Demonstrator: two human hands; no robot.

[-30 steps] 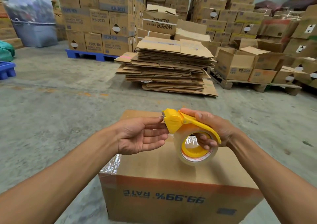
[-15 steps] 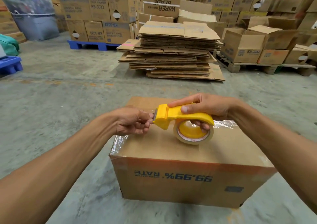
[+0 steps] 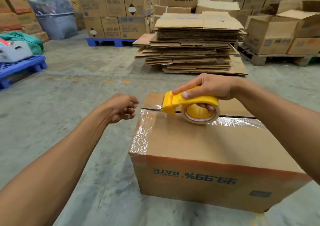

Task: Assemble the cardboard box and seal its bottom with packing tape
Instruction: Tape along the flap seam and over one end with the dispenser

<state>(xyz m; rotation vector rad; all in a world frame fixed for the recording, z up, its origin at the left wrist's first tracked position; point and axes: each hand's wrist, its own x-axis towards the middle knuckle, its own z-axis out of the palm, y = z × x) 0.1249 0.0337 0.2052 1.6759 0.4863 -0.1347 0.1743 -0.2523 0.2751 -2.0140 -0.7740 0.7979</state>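
Note:
A brown cardboard box (image 3: 204, 144) stands upside down on the concrete floor, its print inverted. Clear tape strips shine along its left edge and across the flap seam. My right hand (image 3: 207, 89) grips a yellow tape dispenser (image 3: 188, 104) that rests on the box top at the centre seam, its cutter pointing left. The roll of clear packing tape (image 3: 201, 114) touches the cardboard. My left hand (image 3: 123, 108) hovers just left of the box's far left corner, fingers curled; whether it pinches the tape end I cannot tell.
A tall stack of flattened cardboard (image 3: 194, 42) lies on the floor straight ahead. Blue pallets (image 3: 19, 68) sit at the left and under stacked cartons (image 3: 117, 9) behind. More boxes on a wooden pallet (image 3: 277, 33) fill the right.
The dispenser came down from mid-air onto the box top. My left hand moved from the dispenser's cutter out to the left, past the box corner. The view shifted left.

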